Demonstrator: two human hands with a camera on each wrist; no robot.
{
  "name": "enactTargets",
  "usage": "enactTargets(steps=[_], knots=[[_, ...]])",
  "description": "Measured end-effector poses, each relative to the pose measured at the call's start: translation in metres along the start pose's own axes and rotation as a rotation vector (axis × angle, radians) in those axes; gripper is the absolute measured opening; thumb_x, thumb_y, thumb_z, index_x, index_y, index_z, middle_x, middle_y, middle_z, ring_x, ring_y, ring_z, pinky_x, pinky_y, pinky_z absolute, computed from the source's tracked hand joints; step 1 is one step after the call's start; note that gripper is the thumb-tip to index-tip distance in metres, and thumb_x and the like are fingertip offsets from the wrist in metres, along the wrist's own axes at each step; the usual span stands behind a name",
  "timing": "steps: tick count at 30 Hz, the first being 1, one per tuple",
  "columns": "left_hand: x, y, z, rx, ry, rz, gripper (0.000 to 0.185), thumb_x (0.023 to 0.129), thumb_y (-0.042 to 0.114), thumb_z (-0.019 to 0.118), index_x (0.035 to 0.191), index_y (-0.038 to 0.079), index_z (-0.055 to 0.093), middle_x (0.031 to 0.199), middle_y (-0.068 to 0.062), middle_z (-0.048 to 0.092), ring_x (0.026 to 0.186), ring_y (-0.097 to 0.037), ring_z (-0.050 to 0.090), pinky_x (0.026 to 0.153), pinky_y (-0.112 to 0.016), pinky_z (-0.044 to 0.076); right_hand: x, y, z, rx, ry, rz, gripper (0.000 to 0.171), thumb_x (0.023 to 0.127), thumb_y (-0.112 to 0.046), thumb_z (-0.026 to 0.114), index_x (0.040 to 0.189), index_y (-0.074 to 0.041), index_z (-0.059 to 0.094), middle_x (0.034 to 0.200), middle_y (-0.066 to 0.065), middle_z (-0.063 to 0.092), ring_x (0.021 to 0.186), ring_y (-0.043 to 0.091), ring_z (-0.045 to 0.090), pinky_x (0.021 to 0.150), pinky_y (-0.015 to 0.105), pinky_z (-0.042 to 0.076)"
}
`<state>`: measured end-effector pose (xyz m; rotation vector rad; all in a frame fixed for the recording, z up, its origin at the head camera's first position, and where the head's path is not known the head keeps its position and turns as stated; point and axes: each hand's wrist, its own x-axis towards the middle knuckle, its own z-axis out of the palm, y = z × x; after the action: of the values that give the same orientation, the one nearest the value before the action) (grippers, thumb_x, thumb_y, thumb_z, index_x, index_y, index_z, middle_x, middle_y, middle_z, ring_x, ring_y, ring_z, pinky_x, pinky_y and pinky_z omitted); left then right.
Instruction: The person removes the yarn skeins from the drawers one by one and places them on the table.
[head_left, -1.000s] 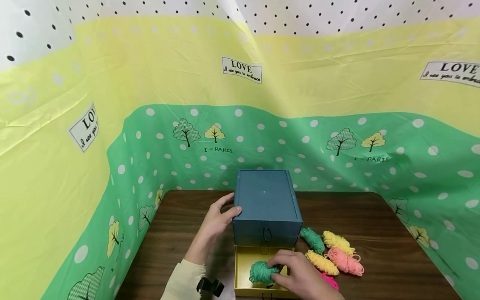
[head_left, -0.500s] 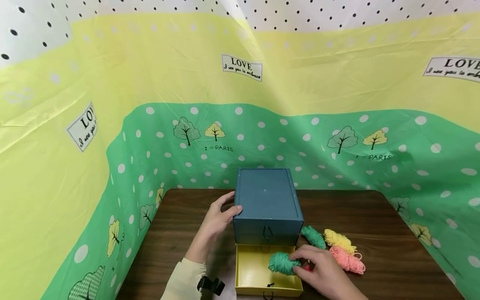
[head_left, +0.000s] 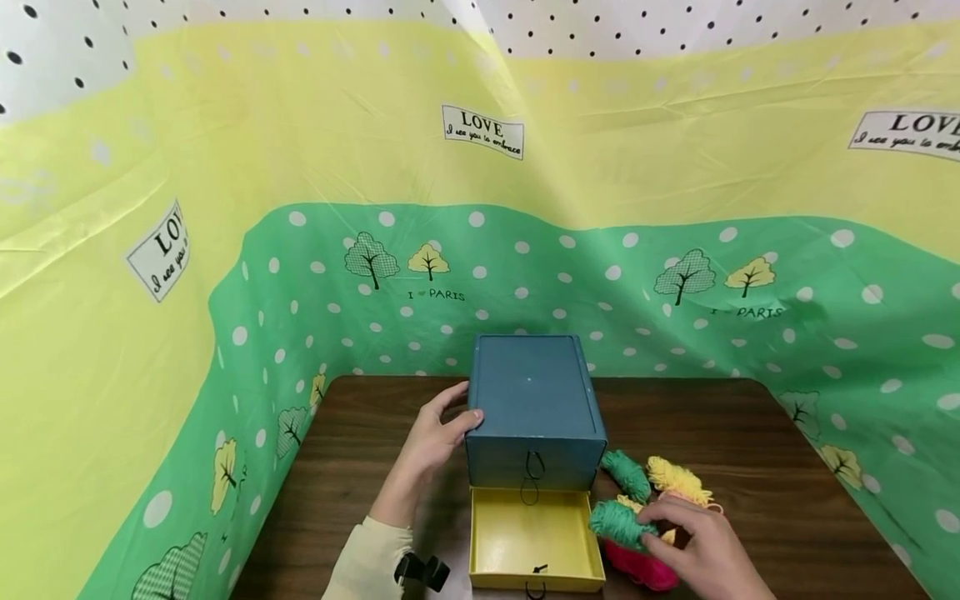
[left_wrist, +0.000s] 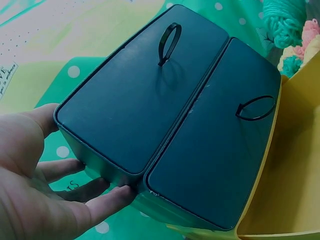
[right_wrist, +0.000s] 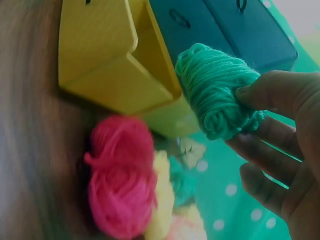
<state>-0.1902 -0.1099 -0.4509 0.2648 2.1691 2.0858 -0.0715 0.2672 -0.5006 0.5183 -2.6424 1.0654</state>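
A blue two-drawer box (head_left: pixel 532 387) stands on the table, its lower drawer (head_left: pixel 517 533) pulled out with a bare yellow inside. My left hand (head_left: pixel 431 437) rests against the box's left side and top edge; in the left wrist view its fingertips (left_wrist: pixel 117 197) touch the side wall. Between thumb and fingers, my right hand (head_left: pixel 701 542) pinches a green yarn skein (head_left: pixel 621 523) in the air, just right of the drawer. Below that skein lies a magenta yarn skein (right_wrist: pixel 122 175) on the table, beside the drawer.
Right of the box lie another green skein (head_left: pixel 627 473) and a yellow skein (head_left: pixel 678 479); a pink skein and a second yellow one are mostly covered by my right hand. Black cord loops (left_wrist: pixel 257 109) hang on the drawer fronts. Printed cloth (head_left: pixel 525 275) walls the table (head_left: pixel 795 467).
The right hand has carried the green skein from inside the drawer rightward, past its wall to above the other skeins. My left hand has stayed on the box.
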Motion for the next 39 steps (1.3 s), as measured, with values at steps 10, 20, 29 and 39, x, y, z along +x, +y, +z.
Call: enactTargets(steps=[10,20,29,39], knots=[[0.001,-0.002,-0.001,-0.001,-0.009,0.001,0.061,0.099,0.024,0.070,0.154,0.012,0.047,0.147,-0.018,0.053,0.121,-0.027,0.059,0.099,-0.043,0.052,-0.025,0.028,-0.015,-0.104,0.053,0.247,0.027,0.079,-0.008,0.086,0.095,-0.027,0.077,0.084,-0.015,0.068,0.066,-0.002,0.055,0.056,0.024,0.048],[0.000,-0.001,0.000,0.006,-0.002,0.008,0.061,0.099,0.024,0.070,0.154,0.012,0.047,0.146,-0.018,0.053,0.121,-0.026,0.060,0.097,-0.043,0.052,-0.043,0.065,-0.036,-0.163,0.017,0.399,0.019,0.084,-0.018,0.084,0.102,-0.021,0.078,0.089,-0.010,0.072,0.070,-0.003,0.061,0.060,0.025,0.051],[0.000,-0.002,0.000,-0.006,-0.003,0.003,0.061,0.099,0.023,0.070,0.154,0.012,0.048,0.146,-0.018,0.053,0.116,-0.023,0.061,0.094,-0.038,0.053,-0.050,0.096,-0.047,-0.152,-0.141,0.589,0.028,0.088,-0.028,0.080,0.113,-0.017,0.077,0.101,-0.001,0.075,0.075,-0.002,0.061,0.064,0.025,0.051],[0.000,-0.001,0.001,-0.009,0.002,-0.004,0.061,0.098,0.022,0.070,0.154,0.012,0.048,0.145,-0.017,0.053,0.114,-0.022,0.062,0.095,-0.039,0.052,-0.058,0.115,-0.038,-0.191,-0.210,0.610,0.023,0.088,-0.025,0.079,0.108,-0.014,0.075,0.088,-0.006,0.069,0.068,-0.001,0.052,0.062,0.025,0.043]])
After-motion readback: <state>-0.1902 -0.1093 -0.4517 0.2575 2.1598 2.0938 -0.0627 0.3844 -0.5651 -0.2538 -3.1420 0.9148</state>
